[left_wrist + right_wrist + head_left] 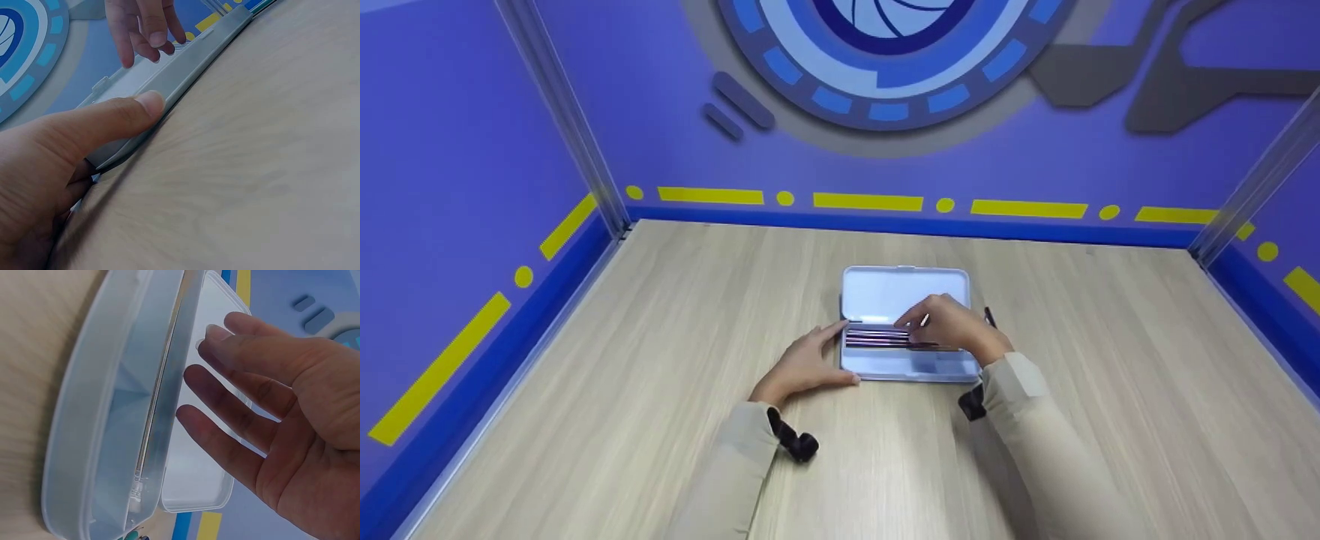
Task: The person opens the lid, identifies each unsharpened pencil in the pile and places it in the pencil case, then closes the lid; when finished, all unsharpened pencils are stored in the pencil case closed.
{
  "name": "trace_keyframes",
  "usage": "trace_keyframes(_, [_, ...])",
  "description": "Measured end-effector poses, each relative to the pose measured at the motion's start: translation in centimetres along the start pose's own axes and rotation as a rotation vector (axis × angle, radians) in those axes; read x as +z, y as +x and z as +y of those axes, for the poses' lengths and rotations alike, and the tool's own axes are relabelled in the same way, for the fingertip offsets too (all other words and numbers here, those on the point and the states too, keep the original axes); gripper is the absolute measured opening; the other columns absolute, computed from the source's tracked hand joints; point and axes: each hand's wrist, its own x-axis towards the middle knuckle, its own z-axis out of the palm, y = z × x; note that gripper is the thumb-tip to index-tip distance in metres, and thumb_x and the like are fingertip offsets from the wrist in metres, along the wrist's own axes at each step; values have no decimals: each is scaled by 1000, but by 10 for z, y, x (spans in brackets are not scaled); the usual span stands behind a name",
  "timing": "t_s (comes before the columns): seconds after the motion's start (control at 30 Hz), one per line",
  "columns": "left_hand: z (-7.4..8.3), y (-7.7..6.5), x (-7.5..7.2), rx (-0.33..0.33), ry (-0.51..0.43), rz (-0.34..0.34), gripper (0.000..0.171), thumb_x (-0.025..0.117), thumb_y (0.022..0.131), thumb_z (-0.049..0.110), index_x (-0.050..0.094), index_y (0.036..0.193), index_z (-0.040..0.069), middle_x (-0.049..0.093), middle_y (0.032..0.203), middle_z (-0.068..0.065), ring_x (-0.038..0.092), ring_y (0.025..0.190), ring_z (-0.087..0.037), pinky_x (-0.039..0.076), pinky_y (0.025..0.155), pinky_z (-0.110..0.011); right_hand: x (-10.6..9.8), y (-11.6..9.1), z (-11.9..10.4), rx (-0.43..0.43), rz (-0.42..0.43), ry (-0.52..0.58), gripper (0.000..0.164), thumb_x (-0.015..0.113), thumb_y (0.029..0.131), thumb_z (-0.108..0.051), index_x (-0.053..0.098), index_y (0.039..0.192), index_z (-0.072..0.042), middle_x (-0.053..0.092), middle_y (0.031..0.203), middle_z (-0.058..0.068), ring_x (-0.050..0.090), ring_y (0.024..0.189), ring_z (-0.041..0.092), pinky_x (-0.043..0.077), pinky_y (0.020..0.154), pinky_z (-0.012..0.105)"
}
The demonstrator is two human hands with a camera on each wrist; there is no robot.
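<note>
A white plastic pencil case (911,367) lies on the table with its lid (877,289) swung back. Several slim, shiny dark purple sticks (877,339) lie lengthwise inside its tray. My left hand (802,364) grips the case's left end, thumb on the front wall (152,84) and other fingers round the side. Over the right half of the tray hovers my right hand (952,326), fingers loosely bent with nothing between them in the right wrist view. One thin metallic stick (154,402) shows along the tray there.
A short dark stick-like thing (990,318) shows just right of the case, partly behind my right hand. The wooden table (660,315) meets blue panels (585,142) at the back and both sides.
</note>
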Motion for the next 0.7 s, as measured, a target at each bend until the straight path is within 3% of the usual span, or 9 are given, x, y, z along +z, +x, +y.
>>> trace_keyframes(0.5, [-1, 1, 0, 11, 21, -9, 100, 86, 64, 45, 38, 149, 23, 32, 153, -23, 26, 142, -42, 24, 116, -55, -3, -10, 7, 52, 21, -19, 26, 67, 86, -3, 73, 111, -7, 73, 104, 11, 62, 86, 18, 56, 84, 39])
trace_keyframes(0.7, [-1, 0, -1, 13, 37, -14, 101, 85, 65, 47, 36, 149, 24, 31, 153, -24, 26, 142, -42, 24, 116, -54, -7, -19, 16, 132, 47, 1, 28, 66, 88, -5, 71, 115, -7, 72, 103, 10, 62, 85, 19, 56, 85, 40])
